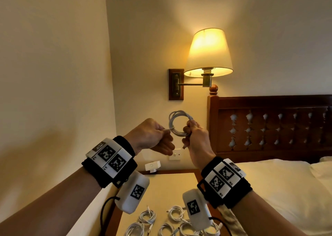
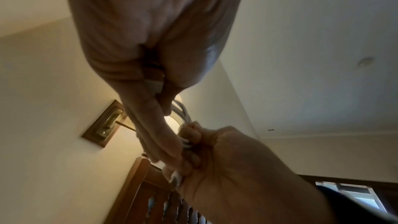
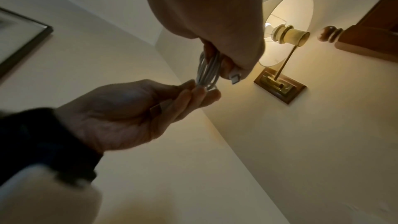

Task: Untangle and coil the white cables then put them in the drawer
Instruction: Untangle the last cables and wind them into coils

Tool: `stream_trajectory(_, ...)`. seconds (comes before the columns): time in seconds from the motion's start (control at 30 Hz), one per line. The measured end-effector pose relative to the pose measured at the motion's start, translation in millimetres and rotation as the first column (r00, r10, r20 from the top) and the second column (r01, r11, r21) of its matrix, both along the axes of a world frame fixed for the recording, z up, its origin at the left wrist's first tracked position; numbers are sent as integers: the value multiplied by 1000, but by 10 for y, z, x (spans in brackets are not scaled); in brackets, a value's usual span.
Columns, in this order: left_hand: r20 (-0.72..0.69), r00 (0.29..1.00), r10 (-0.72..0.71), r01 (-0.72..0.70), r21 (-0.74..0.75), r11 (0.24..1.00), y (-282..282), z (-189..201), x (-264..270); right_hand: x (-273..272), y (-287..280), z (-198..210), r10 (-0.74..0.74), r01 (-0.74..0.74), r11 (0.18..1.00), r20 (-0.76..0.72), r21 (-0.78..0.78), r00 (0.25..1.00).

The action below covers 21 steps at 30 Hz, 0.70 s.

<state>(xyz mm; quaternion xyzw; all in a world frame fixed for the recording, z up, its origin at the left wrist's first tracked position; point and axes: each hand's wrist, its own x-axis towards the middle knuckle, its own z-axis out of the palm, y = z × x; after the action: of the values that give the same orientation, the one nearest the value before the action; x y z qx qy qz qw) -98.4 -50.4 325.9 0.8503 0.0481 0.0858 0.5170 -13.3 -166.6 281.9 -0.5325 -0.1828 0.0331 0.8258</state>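
I hold one white cable (image 1: pixel 177 123), wound into a round coil, up in front of the wall. My right hand (image 1: pixel 189 128) grips the coil's right side, and a connector (image 1: pixel 184 146) hangs below that fist. My left hand (image 1: pixel 164 131) pinches the cable at the coil's left side. In the right wrist view the coil (image 3: pixel 207 72) runs through my right hand (image 3: pixel 228 67), with the left hand's fingertips (image 3: pixel 193 85) on its lower loops. The left wrist view shows strands of the cable (image 2: pixel 182 111) between both hands. Several coiled white cables (image 1: pixel 147 216) lie on the nightstand below. No drawer is in view.
The nightstand (image 1: pixel 172 187) stands in the corner between the left wall and the bed (image 1: pixel 269 190). A lit wall lamp (image 1: pixel 208 54) hangs above my hands. The dark wooden headboard (image 1: pixel 269 126) is to the right. A wall switch (image 1: pixel 175 154) and a small white device (image 1: pixel 152 165) sit behind the nightstand.
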Motion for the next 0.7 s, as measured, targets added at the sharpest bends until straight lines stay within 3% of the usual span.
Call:
stream_trajectory(0.1,-151,977,-152,180,191,965,84,-10,-65,119,-87,35,-47,47,999,-26,-13,999)
stream_trajectory(0.2,-257,928,-270,329,224,917,129,-70,-89,202,-142,69,-70,68,996,-17,-64,997)
stream_trajectory(0.4,-323,909,-263,371,341,864,88,-187,-25,298,-176,132,-29,40,988,75,-151,997)
stream_trajectory(0.6,-365,878,-311,394,181,901,105,-245,21,270,-287,105,142,-57,953,271,-297,952)
stream_trajectory(0.67,-302,913,-274,313,91,945,150,-154,32,241,-302,108,200,-99,940,293,-326,935)
stream_trajectory(0.7,-206,955,-211,229,66,971,164,-98,30,228,-307,112,222,-110,932,303,-345,927)
